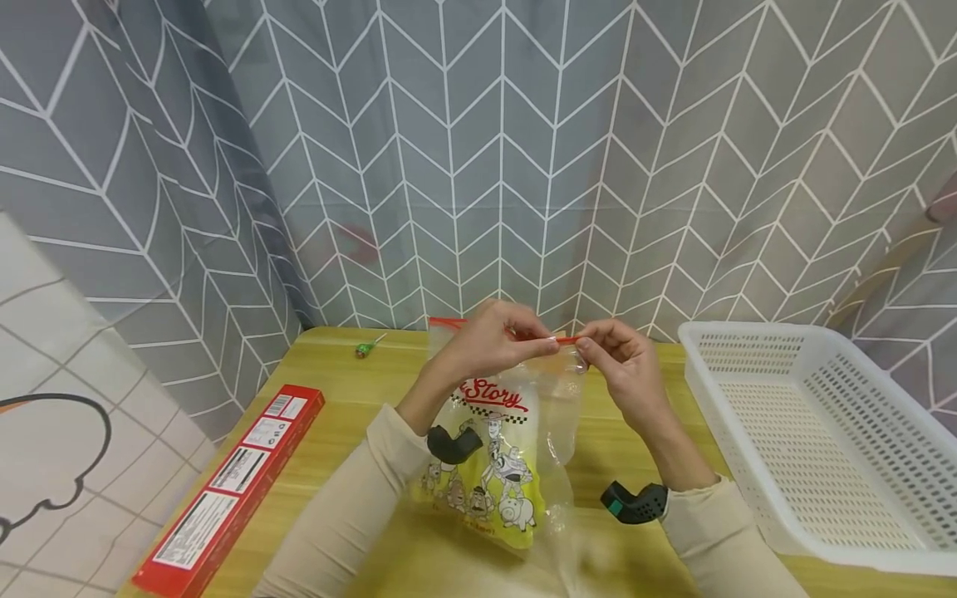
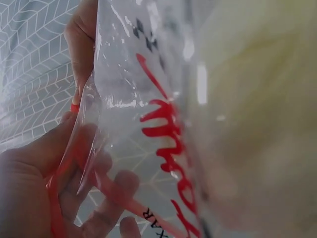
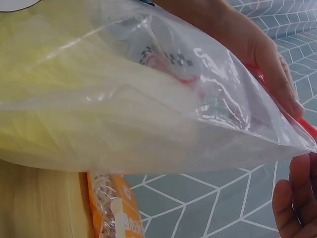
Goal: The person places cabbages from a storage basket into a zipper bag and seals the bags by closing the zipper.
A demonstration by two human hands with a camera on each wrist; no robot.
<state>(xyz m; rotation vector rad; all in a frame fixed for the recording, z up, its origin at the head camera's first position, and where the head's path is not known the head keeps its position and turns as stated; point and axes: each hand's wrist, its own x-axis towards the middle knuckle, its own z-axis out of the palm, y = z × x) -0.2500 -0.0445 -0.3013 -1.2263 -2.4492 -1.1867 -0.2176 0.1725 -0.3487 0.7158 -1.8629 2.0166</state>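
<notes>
A clear zip bag (image 1: 557, 432) with a yellow cartoon print and red lettering stands upright on the table between both hands. Its red zip strip (image 1: 566, 340) runs along the top edge. My left hand (image 1: 497, 336) pinches that strip near the bag's right end, and several of its fingers show through the plastic in the left wrist view. At the right corner of the strip, my right hand (image 1: 624, 361) pinches the end between thumb and finger. Something pale yellow and bulky (image 3: 64, 104) fills the bag; what it is stays unclear.
A long red box (image 1: 232, 490) lies at the left of the wooden table (image 1: 620, 548). A green-wrapped lollipop (image 1: 364, 350) is near the back edge. To the right stands a white plastic basket (image 1: 718, 432). An orange packet (image 3: 116, 208) shows behind the bag, before a patterned curtain (image 1: 478, 166).
</notes>
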